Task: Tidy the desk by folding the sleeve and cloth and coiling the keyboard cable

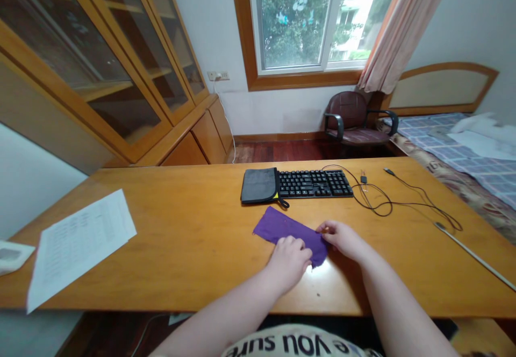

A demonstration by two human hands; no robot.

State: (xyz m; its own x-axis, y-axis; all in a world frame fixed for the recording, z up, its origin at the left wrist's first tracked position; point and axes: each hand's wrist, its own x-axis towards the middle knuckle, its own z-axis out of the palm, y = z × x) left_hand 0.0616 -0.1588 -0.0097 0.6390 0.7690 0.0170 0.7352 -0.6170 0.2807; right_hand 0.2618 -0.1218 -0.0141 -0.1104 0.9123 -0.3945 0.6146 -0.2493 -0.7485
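A purple cloth (278,225) lies slantwise on the desk in front of me, folded into a long strip with a slightly frayed edge. My left hand (289,261) rests over its lower edge with curled fingers closed on the fabric; the fingertips are partly hidden. At the cloth's right end, my right hand (342,238) pinches the edge between thumb and fingers. Just beyond the cloth lies a dark grey folded cloth pouch or towel (258,185) with black trim and a loop, covering the left end of a black keyboard (314,183).
A keyboard cable (403,203) coils over the desk's right side, near a thin white rod (475,255). Printed paper sheets (84,244) lie at the left, beside a white object (14,256). Past the wooden desk (181,233) stand a chair (355,115) and a bed (467,142).
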